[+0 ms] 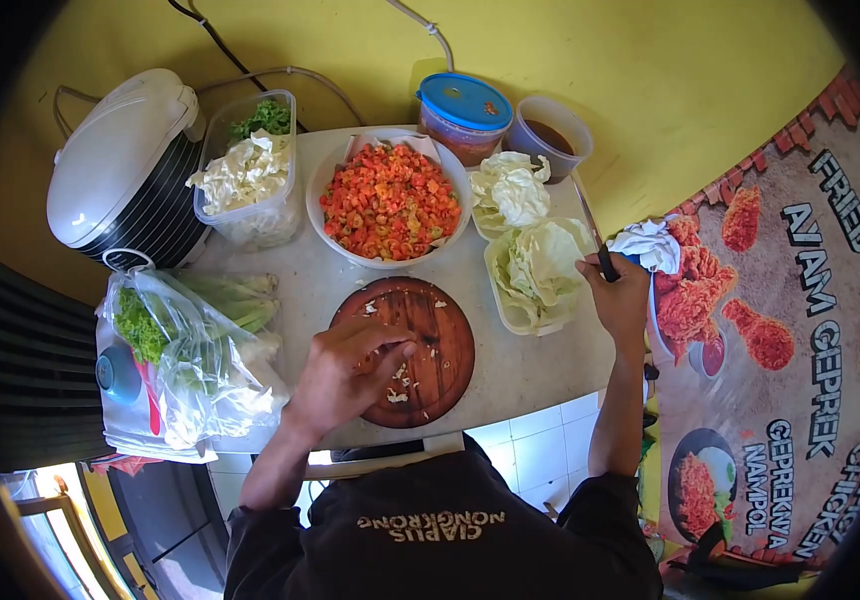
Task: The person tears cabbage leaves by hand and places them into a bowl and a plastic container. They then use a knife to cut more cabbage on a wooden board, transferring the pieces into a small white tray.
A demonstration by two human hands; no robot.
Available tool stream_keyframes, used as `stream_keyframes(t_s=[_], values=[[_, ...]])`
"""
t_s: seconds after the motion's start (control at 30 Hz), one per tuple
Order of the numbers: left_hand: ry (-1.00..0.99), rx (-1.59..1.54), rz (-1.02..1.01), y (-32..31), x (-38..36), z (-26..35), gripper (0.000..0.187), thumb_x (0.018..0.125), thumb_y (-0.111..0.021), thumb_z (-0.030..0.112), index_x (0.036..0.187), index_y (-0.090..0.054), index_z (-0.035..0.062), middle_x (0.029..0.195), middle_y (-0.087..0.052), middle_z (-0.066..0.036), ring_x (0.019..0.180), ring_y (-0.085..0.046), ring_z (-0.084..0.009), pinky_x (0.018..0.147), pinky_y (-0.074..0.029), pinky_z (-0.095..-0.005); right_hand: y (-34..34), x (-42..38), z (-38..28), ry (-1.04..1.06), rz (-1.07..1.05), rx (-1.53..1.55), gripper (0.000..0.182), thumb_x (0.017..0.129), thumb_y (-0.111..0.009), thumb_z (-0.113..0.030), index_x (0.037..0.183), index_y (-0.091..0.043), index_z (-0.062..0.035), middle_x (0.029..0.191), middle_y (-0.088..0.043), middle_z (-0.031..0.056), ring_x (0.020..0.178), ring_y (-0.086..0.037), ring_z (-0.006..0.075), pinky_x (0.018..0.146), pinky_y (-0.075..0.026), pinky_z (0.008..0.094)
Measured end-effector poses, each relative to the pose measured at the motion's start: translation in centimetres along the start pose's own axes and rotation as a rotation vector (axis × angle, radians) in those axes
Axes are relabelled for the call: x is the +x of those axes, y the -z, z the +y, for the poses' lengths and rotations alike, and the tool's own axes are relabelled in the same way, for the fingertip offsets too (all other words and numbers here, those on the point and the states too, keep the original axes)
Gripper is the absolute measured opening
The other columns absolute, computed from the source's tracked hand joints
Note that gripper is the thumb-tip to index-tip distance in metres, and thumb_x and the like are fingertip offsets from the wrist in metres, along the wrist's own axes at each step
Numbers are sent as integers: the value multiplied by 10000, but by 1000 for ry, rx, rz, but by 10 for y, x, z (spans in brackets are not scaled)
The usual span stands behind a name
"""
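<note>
My left hand sweeps scraps with loose, empty fingers across the cutting board mid-desk; my right hand grips the knife, best kept pointed away.

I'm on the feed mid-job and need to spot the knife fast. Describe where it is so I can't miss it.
Start at the big white bowl of chopped red and orange pieces in the middle of the counter, then go right past the cabbage leaves. The knife is in the right hand, dark handle gripped, its thin blade pointing away towards the yellow wall, the only metal tool there.
</note>
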State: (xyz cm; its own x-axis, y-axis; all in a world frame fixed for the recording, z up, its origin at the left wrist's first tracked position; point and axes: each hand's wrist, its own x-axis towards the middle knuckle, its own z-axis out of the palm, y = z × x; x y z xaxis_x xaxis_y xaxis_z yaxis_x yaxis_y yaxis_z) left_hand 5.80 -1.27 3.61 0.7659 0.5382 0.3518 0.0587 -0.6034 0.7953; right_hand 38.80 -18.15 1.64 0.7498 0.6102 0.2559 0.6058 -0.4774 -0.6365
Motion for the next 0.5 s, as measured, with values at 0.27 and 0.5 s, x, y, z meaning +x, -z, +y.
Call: stream_keyframes(t_s=[0.27, 0.5], values=[[-33, -78, -9, -3, 8, 3, 362, 838, -796, 171, 1151, -670, 40, 971, -704, -116, 822, -685, -222, 714, -544, -334, 32, -17, -72, 162, 10, 269, 111, 932, -679, -59, 972, -604, 12, 790, -634, -7, 673, -499, 25, 590, -404, 204], [257, -418, 59, -18, 1, -7, 600, 850, -790, 183, 1354, -509, 20, 1167, -658, -179, 996, -693, -224, 882, -562, -350, -31, -51, -117, 169, -429, 493, 161, 937, -686, -99, 1012, -589, 5, 772, -644, 28, 675, -533, 47, 607, -442, 246]])
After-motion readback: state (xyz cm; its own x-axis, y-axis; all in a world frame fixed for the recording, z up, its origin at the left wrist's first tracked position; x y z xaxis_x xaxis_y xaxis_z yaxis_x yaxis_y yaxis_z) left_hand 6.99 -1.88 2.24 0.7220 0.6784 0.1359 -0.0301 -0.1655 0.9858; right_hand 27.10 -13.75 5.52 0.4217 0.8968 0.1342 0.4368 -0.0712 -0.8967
